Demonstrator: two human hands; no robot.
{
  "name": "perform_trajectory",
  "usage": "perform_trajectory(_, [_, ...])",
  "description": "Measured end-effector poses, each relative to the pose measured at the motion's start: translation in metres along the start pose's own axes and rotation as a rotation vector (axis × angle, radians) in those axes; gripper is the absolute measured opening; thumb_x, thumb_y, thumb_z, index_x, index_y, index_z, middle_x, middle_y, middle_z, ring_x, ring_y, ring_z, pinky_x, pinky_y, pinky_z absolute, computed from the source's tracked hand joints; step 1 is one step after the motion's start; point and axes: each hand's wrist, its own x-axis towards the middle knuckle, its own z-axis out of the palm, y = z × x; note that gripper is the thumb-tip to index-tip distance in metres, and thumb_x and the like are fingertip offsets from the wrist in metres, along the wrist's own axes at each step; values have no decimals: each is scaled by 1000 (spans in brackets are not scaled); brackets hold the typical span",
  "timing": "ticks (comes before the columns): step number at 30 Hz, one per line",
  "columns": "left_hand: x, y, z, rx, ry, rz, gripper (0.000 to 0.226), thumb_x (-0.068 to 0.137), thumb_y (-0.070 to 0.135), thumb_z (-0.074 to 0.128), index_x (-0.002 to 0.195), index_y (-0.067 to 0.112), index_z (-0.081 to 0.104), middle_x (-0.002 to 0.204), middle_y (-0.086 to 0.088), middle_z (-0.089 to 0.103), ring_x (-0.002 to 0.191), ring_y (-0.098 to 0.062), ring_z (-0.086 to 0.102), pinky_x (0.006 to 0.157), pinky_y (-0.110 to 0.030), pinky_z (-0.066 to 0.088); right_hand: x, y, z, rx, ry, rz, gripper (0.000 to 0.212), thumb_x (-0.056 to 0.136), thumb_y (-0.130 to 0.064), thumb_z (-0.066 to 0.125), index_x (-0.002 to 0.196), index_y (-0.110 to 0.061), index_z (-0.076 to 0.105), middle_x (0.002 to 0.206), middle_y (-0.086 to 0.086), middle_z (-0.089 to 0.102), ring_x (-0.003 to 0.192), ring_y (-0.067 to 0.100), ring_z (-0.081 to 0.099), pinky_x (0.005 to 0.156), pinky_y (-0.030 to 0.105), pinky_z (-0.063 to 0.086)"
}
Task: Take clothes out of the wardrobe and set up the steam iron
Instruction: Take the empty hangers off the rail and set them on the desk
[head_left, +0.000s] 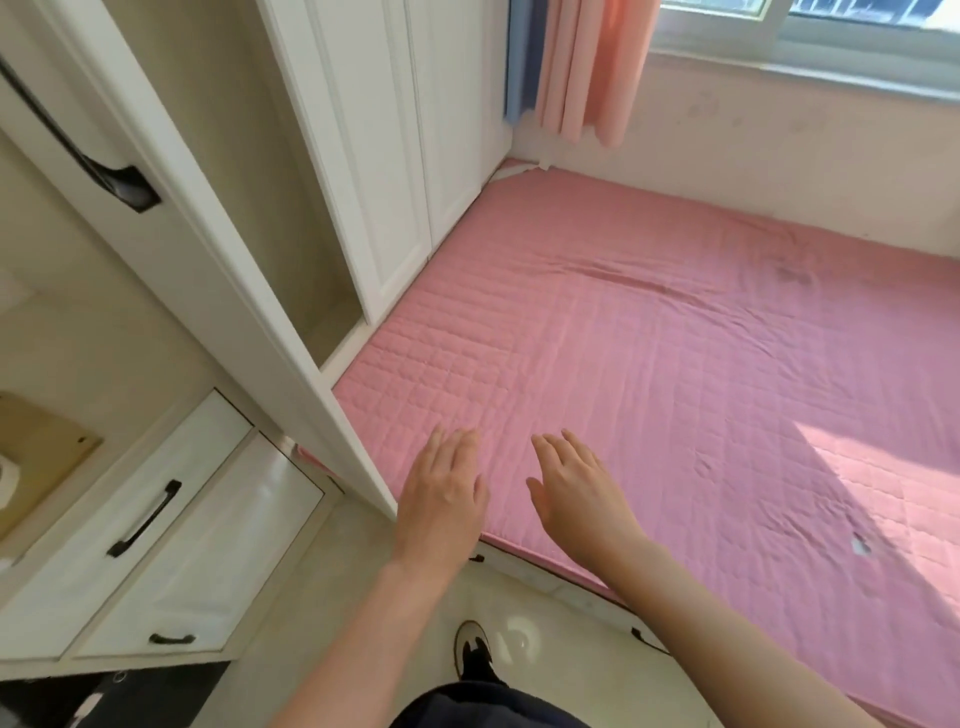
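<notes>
Left hand (441, 493): your grip is wide, fingers straight and close together, palm down, holding nothing. It is over the near corner of the bed, just beside the lower end of the open door.
Right hand (576, 499): grip is wide too, fingers straight and slightly spread, palm down, nothing in it. It is just beside your left hand, over the same corner.
Contact: you cannot tell whether either palm touches the cover or hovers above it.
Wardrobe (270, 171): white, on your left and ahead of both hands. One tall compartment stands open and shows beige inner walls.
Open door (249, 291): it swings out toward you, its edge running down to a point just left of your left hand. Neither hand touches it.
Closed doors (384, 156): two white panels beyond the open compartment, reaching the far corner, well apart from your grip.
Drawers (156, 519): white fronts with black handles, low on your far left.
Bed (675, 364): pink quilted cover with a crease across the middle, butting against the wardrobe base. A sunlit patch lies at the right.
Curtains (587, 67): pink with a blue strip beside it, hanging in the far corner under the window (805, 31).
Floor (363, 597): pale and glossy, with one shoe (472, 649) below your arms.
</notes>
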Motion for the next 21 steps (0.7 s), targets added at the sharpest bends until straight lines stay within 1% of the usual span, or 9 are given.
perform_trajectory(6, [62, -26, -11, 85, 43, -44, 48, 90, 18, 57, 135, 6, 47, 139, -11, 52, 139, -30, 35, 113, -39, 26, 66, -6, -18, 1, 18, -68, 49, 101, -30, 36, 144, -8, 28, 148, 6, 35, 143, 26, 18, 116, 33, 16])
perform_trajectory(11, [107, -37, -21, 114, 97, -145, 47, 93, 18, 53, 138, 6, 45, 142, -11, 49, 140, -29, 31, 115, -39, 26, 119, -9, -31, 16, 38, -142, 47, 101, -29, 39, 141, -7, 33, 145, 8, 40, 142, 28, 22, 115, 34, 18])
perform_trajectory(13, [124, -40, -26, 124, 129, -187, 46, 94, 18, 52, 138, 7, 45, 142, -10, 48, 141, -29, 30, 115, -39, 27, 142, -8, -34, 20, 33, -178, 49, 100, -28, 41, 142, -5, 32, 145, 11, 40, 142, 31, 23, 116, 36, 19])
perform_trajectory(15, [142, -44, -30, 131, 161, -230, 46, 94, 18, 52, 138, 7, 45, 142, -10, 49, 141, -29, 31, 114, -39, 27, 167, -7, -37, 28, 41, -213, 49, 99, -26, 45, 140, -3, 36, 142, 14, 44, 141, 34, 26, 115, 39, 22])
perform_trajectory(18, [170, -51, -36, 139, 221, -285, 45, 92, 15, 54, 136, 5, 48, 141, -11, 50, 139, -30, 34, 113, -41, 31, 206, -6, -42, 28, 54, -287, 46, 97, -24, 48, 136, -1, 41, 137, 15, 49, 137, 35, 33, 113, 41, 28])
perform_trajectory(21, [200, -59, -45, 152, 303, -350, 43, 90, 10, 58, 132, 4, 52, 136, -12, 54, 135, -31, 40, 109, -43, 36, 248, -8, -54, 25, 60, -383, 47, 97, -24, 49, 136, 0, 41, 136, 15, 50, 136, 34, 34, 112, 40, 29])
